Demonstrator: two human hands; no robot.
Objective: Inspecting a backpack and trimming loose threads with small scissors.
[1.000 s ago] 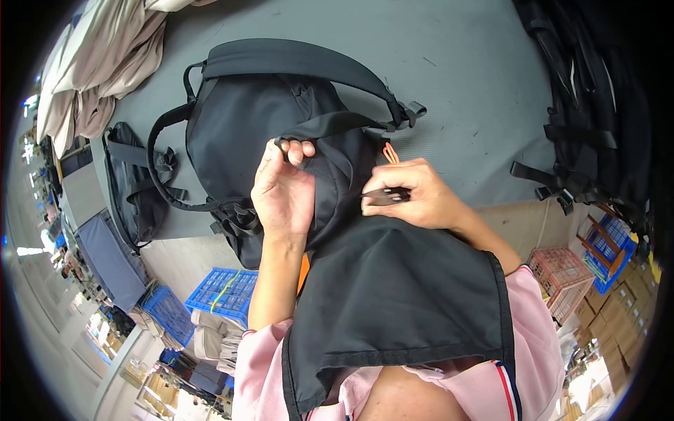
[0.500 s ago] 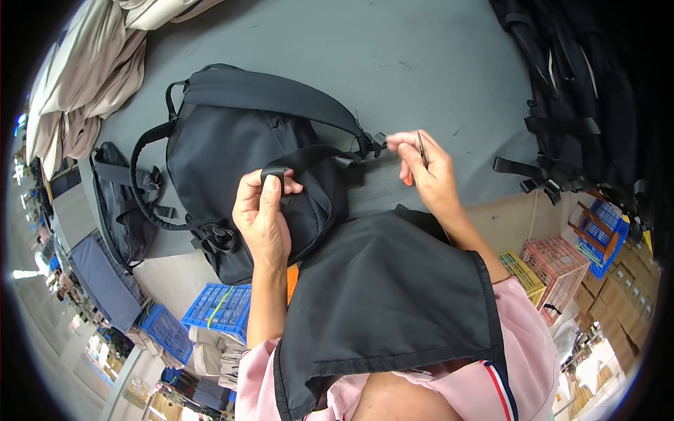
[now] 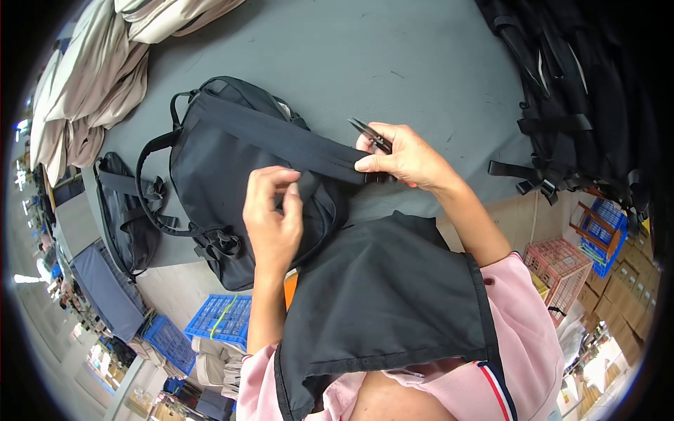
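A black backpack [image 3: 217, 151] lies on the grey table in front of me, its padded shoulder strap [image 3: 281, 144] stretched toward the right. My right hand [image 3: 404, 158] pinches the end of that strap between thumb and fingers. In the same hand sits a small pair of dark thread snips [image 3: 371, 133], blades pointing up and left. My left hand [image 3: 272, 214] is over the lower right of the backpack, fingers curled toward the thumb. A dark blurred patch by its fingertips hides whether it grips any webbing.
Another black bag [image 3: 126, 210] lies at the table's left edge. Beige fabric [image 3: 98, 77] is heaped at the far left, and black bags with straps [image 3: 562, 105] are piled on the right. Blue crates [image 3: 221, 319] and a pink crate [image 3: 558, 266] stand below the table.
My right hand has moved left onto the strap's end, and the snips have tilted leftward. The shoulder strap now lies straighter. My left hand's grip on the black webbing is no longer visible.
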